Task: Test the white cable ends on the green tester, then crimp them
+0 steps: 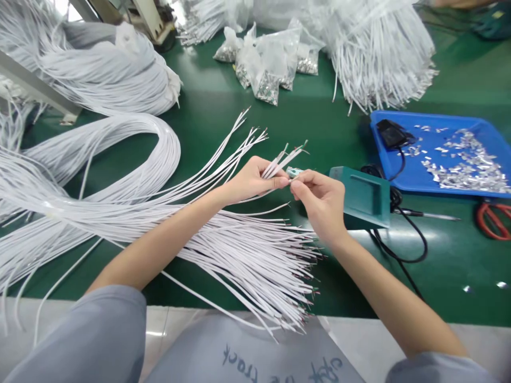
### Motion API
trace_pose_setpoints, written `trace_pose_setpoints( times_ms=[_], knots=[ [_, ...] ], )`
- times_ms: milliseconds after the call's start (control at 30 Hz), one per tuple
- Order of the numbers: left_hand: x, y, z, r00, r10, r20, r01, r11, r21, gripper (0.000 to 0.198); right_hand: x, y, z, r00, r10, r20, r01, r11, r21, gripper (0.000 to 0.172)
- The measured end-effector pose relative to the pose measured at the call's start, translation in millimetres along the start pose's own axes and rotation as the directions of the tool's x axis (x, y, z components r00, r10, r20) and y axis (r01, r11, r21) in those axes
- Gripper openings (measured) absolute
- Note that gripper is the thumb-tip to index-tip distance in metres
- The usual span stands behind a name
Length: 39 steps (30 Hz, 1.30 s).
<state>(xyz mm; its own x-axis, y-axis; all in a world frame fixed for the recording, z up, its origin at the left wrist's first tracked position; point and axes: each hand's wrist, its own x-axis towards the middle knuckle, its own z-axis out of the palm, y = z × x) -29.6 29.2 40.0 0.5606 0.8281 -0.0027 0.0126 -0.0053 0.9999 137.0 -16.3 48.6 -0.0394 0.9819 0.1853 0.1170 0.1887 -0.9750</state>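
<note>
White plastic-looking cables (284,160) lie clamped in the left hand (253,180) above the green table (351,276); likely light, springy, smooth-skinned, best held behind their thin, bare ends (probably the fragile bit). Right hand (321,197) fingertips press together, seemingly on one cable tip, beside the boxy green tool (361,198).

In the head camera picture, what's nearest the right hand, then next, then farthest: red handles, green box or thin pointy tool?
1. Green box: just right of the right hand.
2. Thin pointy tool: farther right.
3. Red handles: at the picture's right edge.
</note>
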Motion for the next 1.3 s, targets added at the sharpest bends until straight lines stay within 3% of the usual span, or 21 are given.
trace_pose_setpoints(
  times_ms=[133,233,267,333,400,500,733,933,1300],
  knots=[
    [0.7,2.0,2.2,0.994,0.063,-0.09,-0.047,0.985,0.169,0.02,5.8,1.0,-7.7,0.999,0.014,0.039,-0.008,0.989,-0.147,0.016],
    [3.3,-1.8,-1.2,0.978,0.063,-0.196,-0.021,0.977,0.211,0.019,12.1,4.0,-19.9,0.998,-0.055,0.001,0.05,0.905,-0.423,0.014],
    [4.3,-3.9,-2.9,0.972,0.057,-0.228,-0.004,0.974,0.226,0.019,15.0,4.8,-24.6,0.997,-0.08,0.013,0.074,0.824,-0.561,0.013],
    [6.2,-8.4,-5.8,0.965,0.032,-0.26,0.043,0.961,0.274,0.019,22.0,6.0,-33.0,0.991,-0.074,0.109,0.132,0.568,-0.813,0.013],
    [7.7,-12.8,-7.7,0.967,-0.001,-0.256,0.088,0.941,0.327,0.018,29.7,6.6,-38.2,0.975,0.026,0.222,0.203,0.31,-0.929,0.017],
    [9.7,-19.2,-8.2,0.967,-0.043,-0.251,0.13,0.931,0.342,0.018,39.6,6.9,-39.5,0.944,0.181,0.276,0.252,0.147,-0.957,0.019],
    [15.0,-37.2,-8.5,0.956,-0.091,-0.278,0.159,0.96,0.232,0.016,47.3,9.0,-37.3,0.915,0.253,0.314,0.319,0.022,-0.947,0.023],
    [17.6,-43.3,-6.8,0.962,-0.104,-0.254,0.146,0.977,0.154,0.014,47.6,8.4,-30.6,0.918,0.272,0.288,0.288,0.041,-0.957,0.018],
    [18.6,-45.9,-6.4,0.968,-0.087,-0.237,0.141,0.965,0.22,0.016,45.6,12.1,-25.6,0.926,0.248,0.285,0.277,0.066,-0.958,0.019]
  ],
)
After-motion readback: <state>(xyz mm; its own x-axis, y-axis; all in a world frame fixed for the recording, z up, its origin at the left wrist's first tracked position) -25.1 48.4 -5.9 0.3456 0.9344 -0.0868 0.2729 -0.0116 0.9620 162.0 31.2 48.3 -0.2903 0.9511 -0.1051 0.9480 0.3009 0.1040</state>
